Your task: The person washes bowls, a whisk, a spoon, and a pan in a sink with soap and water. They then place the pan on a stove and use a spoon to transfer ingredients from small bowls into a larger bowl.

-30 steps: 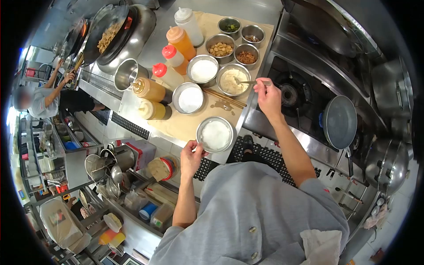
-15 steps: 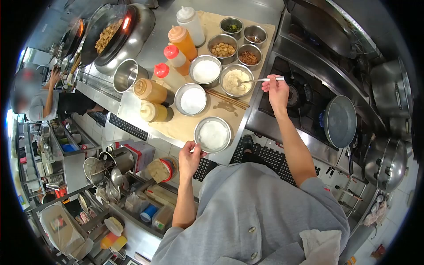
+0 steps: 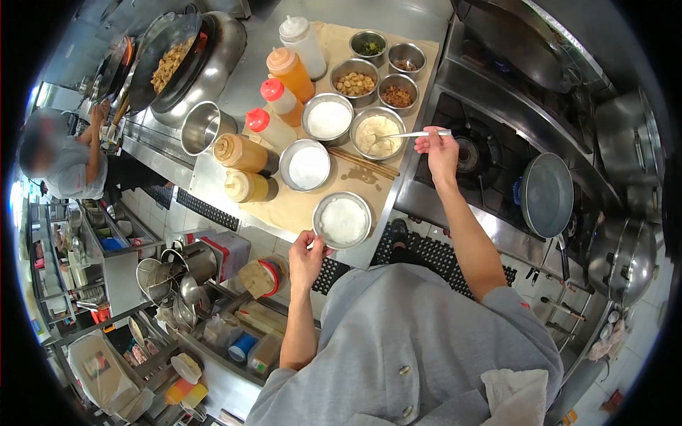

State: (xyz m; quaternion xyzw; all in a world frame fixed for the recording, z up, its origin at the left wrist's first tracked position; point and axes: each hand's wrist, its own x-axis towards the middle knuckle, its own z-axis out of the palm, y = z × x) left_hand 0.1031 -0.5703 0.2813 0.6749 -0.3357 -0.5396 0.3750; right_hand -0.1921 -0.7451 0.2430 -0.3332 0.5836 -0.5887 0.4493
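Observation:
My right hand (image 3: 437, 152) is closed on the handle of a metal spoon (image 3: 419, 133). The spoon's bowl end sits in a pale, creamy, chopped-looking paste (image 3: 378, 136) inside a steel bowl (image 3: 359, 148). My left hand (image 3: 308, 257) pinches the near left rim of another steel bowl (image 3: 367, 231), which holds a white substance (image 3: 343, 219) and rests near the counter's front edge. Two more bowls of white contents, a middle one (image 3: 309, 167) and a farther one (image 3: 329, 119), stand between them. Wooden chopsticks (image 3: 366, 165) lie beside the paste bowl.
Squeeze bottles (image 3: 289, 69) line the counter's left side, by an empty steel pot (image 3: 202, 128). Small bowls hold peeled cloves (image 3: 355, 84), greens and brown bits. On the right stove a frying pan (image 3: 547, 195) sits over a blue flame. A co-worker (image 3: 71, 160) stands at a wok.
The spoon has shifted slightly left and down within the paste, my right hand moving with it. My left hand stays at its bowl's rim. The co-worker has moved a little.

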